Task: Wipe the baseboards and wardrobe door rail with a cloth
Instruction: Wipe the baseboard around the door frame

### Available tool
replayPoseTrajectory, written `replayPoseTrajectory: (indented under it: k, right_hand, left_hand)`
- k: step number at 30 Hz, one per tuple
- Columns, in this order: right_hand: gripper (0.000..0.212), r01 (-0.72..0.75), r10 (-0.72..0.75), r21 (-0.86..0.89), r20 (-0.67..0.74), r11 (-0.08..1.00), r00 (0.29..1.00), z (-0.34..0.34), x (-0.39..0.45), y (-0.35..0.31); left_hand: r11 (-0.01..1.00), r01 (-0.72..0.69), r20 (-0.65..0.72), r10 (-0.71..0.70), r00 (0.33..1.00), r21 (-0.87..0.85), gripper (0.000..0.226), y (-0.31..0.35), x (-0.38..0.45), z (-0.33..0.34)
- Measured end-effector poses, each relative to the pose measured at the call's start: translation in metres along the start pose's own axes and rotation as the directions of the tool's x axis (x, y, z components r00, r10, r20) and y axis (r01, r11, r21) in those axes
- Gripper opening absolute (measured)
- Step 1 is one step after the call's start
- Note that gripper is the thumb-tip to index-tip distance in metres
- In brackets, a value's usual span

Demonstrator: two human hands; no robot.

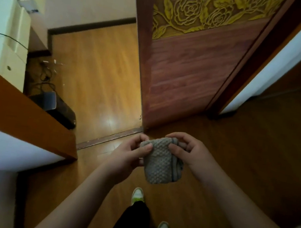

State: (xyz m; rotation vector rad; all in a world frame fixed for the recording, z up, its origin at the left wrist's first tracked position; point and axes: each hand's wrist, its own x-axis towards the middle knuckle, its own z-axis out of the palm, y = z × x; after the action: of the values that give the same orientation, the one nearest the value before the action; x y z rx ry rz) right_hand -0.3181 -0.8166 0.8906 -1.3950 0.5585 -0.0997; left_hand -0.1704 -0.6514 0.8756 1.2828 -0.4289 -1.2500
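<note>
The cloth (160, 161) is a grey, waffle-textured rag folded into a thick pad, and it looks soft, light and limp: it sags at its lower edge, so it should bend to fit a skirting profile or a narrow rail groove and will not slip easily from the fingers. It will likely handle best gripped across the folded bulk, with a flat face left free for wiping, not pinched by a loose corner.

It is held in the air between both hands, in front of the person's body and above the wooden floor (98, 64). The left hand (130, 152) has its thumb curled over the upper left edge, fingers behind the pad. The right hand (185, 149) pinches the upper right folds with bent fingers; it may be adjusting the fold, though the layers there are hard to read.

Further out, a dark baseboard (92, 25) runs along the far wall, well apart from the hands. An open carved door (189, 69) stands just beyond the cloth.
</note>
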Motion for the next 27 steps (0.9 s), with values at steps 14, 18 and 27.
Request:
replayPoseTrajectory:
  k: [14, 18, 27]
  right_hand:
    - [0.031, -0.039, -0.240, -0.380, -0.657, 0.924, 0.714, -0.105, -0.008, 0.003]
    - [0.065, -0.020, -0.283, -0.503, -0.517, 0.864, 0.808, -0.139, -0.023, 0.016]
    - [0.083, -0.024, -0.262, -0.439, -0.578, 0.898, 0.773, -0.263, -0.058, 0.026]
  left_hand:
    - [0.916, -0.004, 0.267, -0.112, 0.957, 0.400, 0.036, 0.040, 0.156, 0.076]
    - [0.946, -0.023, 0.276, -0.071, 0.958, 0.322, 0.030, 0.031, 0.188, 0.131]
    - [0.876, -0.167, 0.469, -0.075, 0.880, 0.453, 0.031, 0.030, 0.253, 0.260]
